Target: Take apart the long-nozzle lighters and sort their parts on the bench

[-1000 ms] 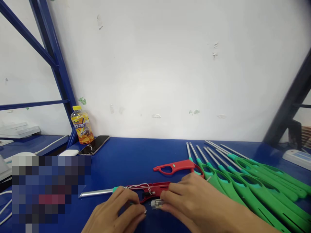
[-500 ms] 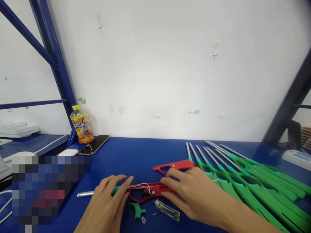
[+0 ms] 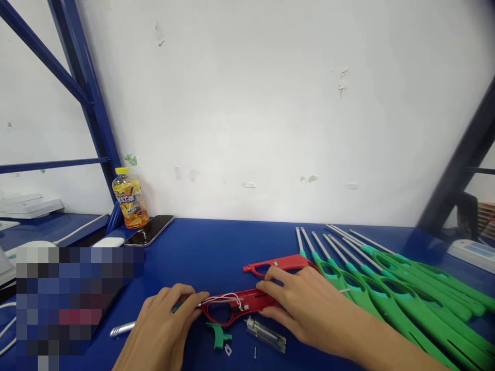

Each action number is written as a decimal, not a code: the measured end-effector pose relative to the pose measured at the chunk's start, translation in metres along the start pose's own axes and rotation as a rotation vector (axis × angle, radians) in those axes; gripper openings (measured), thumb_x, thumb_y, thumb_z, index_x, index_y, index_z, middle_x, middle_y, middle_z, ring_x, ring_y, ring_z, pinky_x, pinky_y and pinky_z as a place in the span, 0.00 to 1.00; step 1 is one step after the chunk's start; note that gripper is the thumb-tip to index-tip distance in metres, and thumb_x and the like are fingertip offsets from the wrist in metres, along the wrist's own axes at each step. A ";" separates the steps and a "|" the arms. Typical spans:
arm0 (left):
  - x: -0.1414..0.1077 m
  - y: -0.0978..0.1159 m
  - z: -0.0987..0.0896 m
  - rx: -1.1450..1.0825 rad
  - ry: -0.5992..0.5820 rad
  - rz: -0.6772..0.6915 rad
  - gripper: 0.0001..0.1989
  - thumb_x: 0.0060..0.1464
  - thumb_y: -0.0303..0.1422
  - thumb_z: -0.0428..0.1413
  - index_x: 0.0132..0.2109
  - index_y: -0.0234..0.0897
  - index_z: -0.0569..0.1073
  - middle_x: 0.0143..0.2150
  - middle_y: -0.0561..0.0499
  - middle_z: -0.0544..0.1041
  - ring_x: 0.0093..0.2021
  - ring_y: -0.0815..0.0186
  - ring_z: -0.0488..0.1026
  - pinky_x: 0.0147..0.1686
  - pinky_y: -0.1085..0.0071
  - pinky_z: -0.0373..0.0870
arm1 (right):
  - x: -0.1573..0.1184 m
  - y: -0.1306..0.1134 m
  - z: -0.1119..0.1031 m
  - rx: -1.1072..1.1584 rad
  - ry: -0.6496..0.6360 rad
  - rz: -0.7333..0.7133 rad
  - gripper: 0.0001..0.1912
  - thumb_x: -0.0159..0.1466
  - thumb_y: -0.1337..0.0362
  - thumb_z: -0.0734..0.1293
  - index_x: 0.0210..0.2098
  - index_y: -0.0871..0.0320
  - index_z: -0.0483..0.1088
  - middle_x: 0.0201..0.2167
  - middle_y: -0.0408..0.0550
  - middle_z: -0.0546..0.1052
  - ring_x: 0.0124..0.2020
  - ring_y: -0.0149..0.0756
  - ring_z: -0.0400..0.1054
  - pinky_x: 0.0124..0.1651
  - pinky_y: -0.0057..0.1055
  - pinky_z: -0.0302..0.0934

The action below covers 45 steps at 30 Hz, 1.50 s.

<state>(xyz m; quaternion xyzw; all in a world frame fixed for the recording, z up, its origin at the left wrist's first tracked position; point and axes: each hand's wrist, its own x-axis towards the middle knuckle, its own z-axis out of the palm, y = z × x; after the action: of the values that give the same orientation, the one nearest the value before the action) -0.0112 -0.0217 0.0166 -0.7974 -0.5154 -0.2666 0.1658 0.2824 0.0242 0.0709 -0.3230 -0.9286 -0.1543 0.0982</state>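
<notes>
Hands (image 3: 309, 304) grip either end of opened red lighter (image 3: 254, 300), white wires (image 3: 232, 295) between.

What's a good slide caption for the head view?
Left hand and right hand hold an opened red lighter, a small green part and clear container lying nearby.

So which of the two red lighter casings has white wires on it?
The nearer red casing, with the right hand on its right end: white wires run along it. The other red casing, lying behind it, shows no wires.
</notes>
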 end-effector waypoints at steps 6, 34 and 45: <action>0.004 0.007 -0.006 -0.014 0.093 -0.037 0.12 0.68 0.40 0.49 0.51 0.51 0.76 0.43 0.52 0.76 0.36 0.66 0.76 0.35 0.73 0.74 | 0.001 0.000 0.001 0.006 -0.003 0.010 0.14 0.70 0.53 0.65 0.48 0.54 0.73 0.39 0.45 0.77 0.28 0.38 0.71 0.24 0.33 0.45; 0.001 0.008 -0.002 -0.007 0.028 -0.061 0.12 0.68 0.40 0.49 0.49 0.47 0.75 0.45 0.53 0.78 0.41 0.64 0.77 0.38 0.71 0.76 | 0.005 0.012 0.002 -0.073 0.030 0.189 0.11 0.74 0.63 0.58 0.47 0.54 0.71 0.37 0.46 0.76 0.23 0.33 0.68 0.22 0.32 0.38; 0.002 0.014 -0.003 -0.036 0.004 -0.025 0.10 0.68 0.37 0.48 0.48 0.48 0.74 0.44 0.54 0.77 0.39 0.66 0.78 0.37 0.74 0.77 | -0.005 0.049 -0.009 -0.124 -0.171 0.442 0.09 0.72 0.63 0.61 0.42 0.56 0.72 0.31 0.50 0.81 0.31 0.45 0.77 0.26 0.32 0.44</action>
<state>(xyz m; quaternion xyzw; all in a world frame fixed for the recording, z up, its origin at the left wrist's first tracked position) 0.0017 -0.0273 0.0204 -0.7931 -0.5200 -0.2796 0.1493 0.3177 0.0547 0.0893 -0.5357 -0.8290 -0.1576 0.0307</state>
